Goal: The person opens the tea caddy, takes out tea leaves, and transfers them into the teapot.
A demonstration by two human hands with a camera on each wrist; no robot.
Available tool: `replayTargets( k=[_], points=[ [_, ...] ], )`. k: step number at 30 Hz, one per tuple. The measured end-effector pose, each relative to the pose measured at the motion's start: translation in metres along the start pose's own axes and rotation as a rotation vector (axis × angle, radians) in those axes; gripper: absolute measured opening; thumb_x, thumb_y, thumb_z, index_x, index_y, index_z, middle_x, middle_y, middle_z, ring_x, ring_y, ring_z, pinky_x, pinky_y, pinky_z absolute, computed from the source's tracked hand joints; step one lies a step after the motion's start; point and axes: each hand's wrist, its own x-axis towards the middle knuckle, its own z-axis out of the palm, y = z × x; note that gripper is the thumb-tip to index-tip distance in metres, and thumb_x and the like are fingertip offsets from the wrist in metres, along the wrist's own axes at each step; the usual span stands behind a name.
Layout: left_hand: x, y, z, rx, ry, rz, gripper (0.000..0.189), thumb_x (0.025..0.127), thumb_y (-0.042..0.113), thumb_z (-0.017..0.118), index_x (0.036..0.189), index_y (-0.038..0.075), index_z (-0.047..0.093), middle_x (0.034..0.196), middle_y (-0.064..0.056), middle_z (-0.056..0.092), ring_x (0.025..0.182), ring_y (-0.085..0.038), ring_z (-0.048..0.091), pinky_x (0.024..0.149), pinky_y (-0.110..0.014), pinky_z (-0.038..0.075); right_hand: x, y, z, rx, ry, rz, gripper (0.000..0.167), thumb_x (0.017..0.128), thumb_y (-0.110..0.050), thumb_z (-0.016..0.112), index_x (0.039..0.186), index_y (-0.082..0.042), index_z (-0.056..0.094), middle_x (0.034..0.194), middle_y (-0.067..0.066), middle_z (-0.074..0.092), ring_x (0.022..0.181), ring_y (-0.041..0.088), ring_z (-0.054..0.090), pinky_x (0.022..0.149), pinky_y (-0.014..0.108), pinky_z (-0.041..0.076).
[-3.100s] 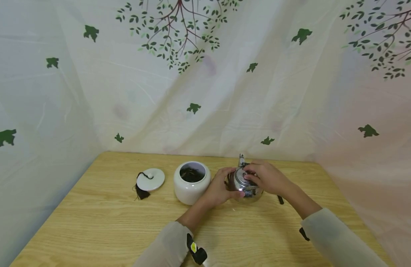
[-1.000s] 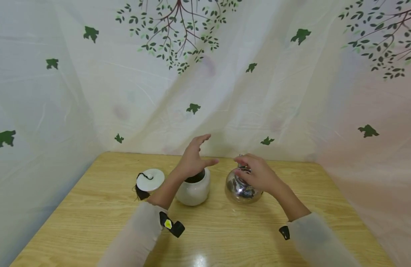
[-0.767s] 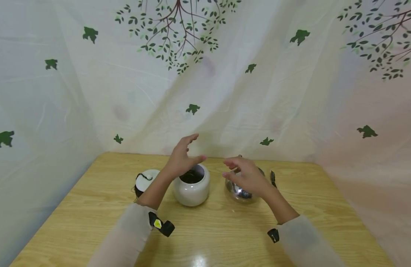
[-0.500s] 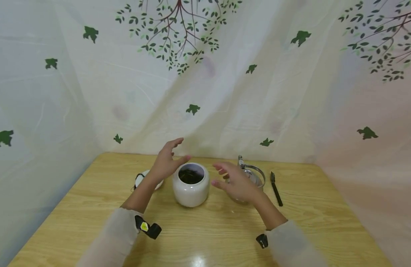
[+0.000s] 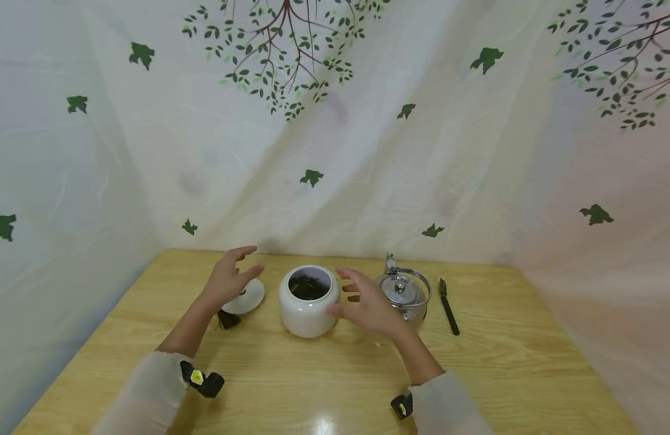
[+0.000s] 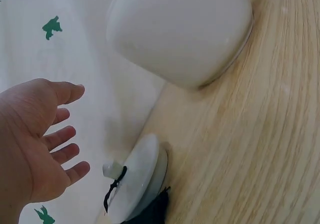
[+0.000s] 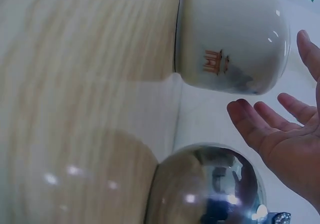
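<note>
A white ceramic jar stands uncovered on the table, with dark dried leaves inside. My right hand is at its right side, fingers spread; the right wrist view shows a gap between the fingertips and the jar. Over the jar's white lid hovers my left hand, its fingers loosely bent around nothing. The lid lies flat, knob up, with a black tassel tied to it. Partly behind my right hand sits a shiny metal teapot with its lid on.
A slim dark tool with a black handle lies right of the teapot. The wooden table meets a pale curtain printed with leaves at its back edge.
Both hands have left the teapot, whose lid and raised handle now show. My left hand has moved left past the jar to its lid; the right has moved left to the jar.
</note>
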Motion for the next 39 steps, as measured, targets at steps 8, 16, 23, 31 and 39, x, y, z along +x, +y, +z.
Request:
replayTargets(
  k=[8, 16, 23, 31, 39],
  points=[
    [-0.007, -0.024, -0.013, 0.141, -0.029, 0.011, 0.048, 0.101, 0.023, 0.068, 0.141, -0.002, 0.057, 0.14, -0.027, 0.057, 0.122, -0.048, 0.056, 0.094, -0.057, 0.051, -0.001, 0.007, 0.009, 0.092, -0.009, 0.014, 0.074, 0.089, -0.03, 0.083, 0.152, -0.016, 0.047, 0.15, 0.007, 0.052, 0.13, 0.034, 0.056, 0.104, 0.051, 0.049],
    [-0.007, -0.042, -0.021, 0.231, -0.156, 0.03, 0.037, 0.091, 0.015, 0.079, 0.122, -0.003, 0.069, 0.107, -0.016, 0.07, 0.094, -0.03, 0.067, 0.077, -0.041, 0.057, -0.002, 0.01, 0.013, 0.183, -0.007, 0.021, 0.073, 0.089, -0.022, 0.083, 0.152, -0.013, 0.047, 0.148, 0.011, 0.052, 0.129, 0.036, 0.056, 0.104, 0.055, 0.048],
    [-0.004, -0.046, -0.023, 0.24, -0.185, 0.064, 0.023, 0.09, 0.014, 0.079, 0.108, 0.001, 0.073, 0.094, -0.006, 0.07, 0.086, -0.021, 0.065, 0.072, -0.033, 0.055, -0.003, 0.007, 0.011, 0.216, 0.027, 0.041, 0.072, 0.088, -0.02, 0.083, 0.15, -0.012, 0.048, 0.147, 0.012, 0.053, 0.127, 0.034, 0.058, 0.101, 0.045, 0.052],
    [-0.001, -0.048, -0.026, 0.274, -0.225, 0.107, 0.018, 0.093, 0.015, 0.077, 0.105, 0.002, 0.073, 0.09, -0.001, 0.069, 0.082, -0.015, 0.061, 0.068, -0.029, 0.052, -0.002, 0.008, 0.012, 0.221, 0.026, 0.044, 0.07, 0.089, -0.019, 0.082, 0.15, -0.009, 0.048, 0.146, 0.016, 0.053, 0.126, 0.037, 0.058, 0.1, 0.044, 0.053],
    [0.006, -0.035, -0.035, 0.254, -0.222, 0.179, 0.017, 0.094, 0.015, 0.076, 0.105, 0.003, 0.073, 0.091, -0.002, 0.07, 0.08, -0.014, 0.061, 0.067, -0.028, 0.051, -0.001, 0.009, 0.011, 0.187, 0.029, 0.046, 0.07, 0.088, -0.023, 0.083, 0.149, -0.015, 0.05, 0.145, 0.01, 0.054, 0.125, 0.033, 0.059, 0.098, 0.04, 0.054]
  ],
)
